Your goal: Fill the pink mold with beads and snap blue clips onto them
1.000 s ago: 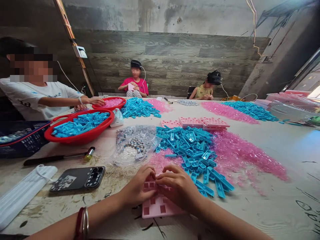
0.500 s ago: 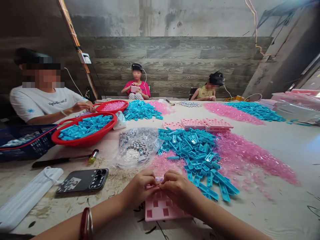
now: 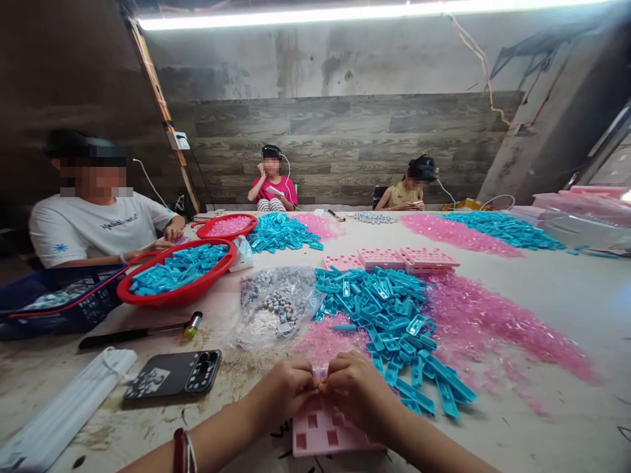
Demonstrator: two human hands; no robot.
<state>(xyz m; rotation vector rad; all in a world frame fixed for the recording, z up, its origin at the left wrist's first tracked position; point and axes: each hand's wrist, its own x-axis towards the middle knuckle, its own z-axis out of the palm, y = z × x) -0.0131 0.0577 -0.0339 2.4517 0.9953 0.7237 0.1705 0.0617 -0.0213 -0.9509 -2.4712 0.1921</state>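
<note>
My left hand (image 3: 283, 391) and my right hand (image 3: 359, 394) meet over a pink slab with square holes (image 3: 319, 441), fingers bent and fingertips pinched together. Whatever sits between the fingertips is too small and covered to make out. The slab lies on the table, its far part hidden under both hands. Just beyond my fingers is a scatter of small clear pink pieces (image 3: 331, 336). Blue plastic trough-shaped pieces (image 3: 389, 309) are heaped ahead of my right hand.
Left of me lie a black phone (image 3: 170, 376), a white power strip (image 3: 73, 404) and a hammer (image 3: 142, 332). A clear bag of beads (image 3: 279, 305), a red basket (image 3: 177, 295) and more pink slabs (image 3: 379, 257) stand farther off. Several co-workers sit around the table.
My view has tipped upward, so everything sits lower in the picture. Both my hands stay pinched over the slab. The far co-worker in pink has raised a hand toward the head.
</note>
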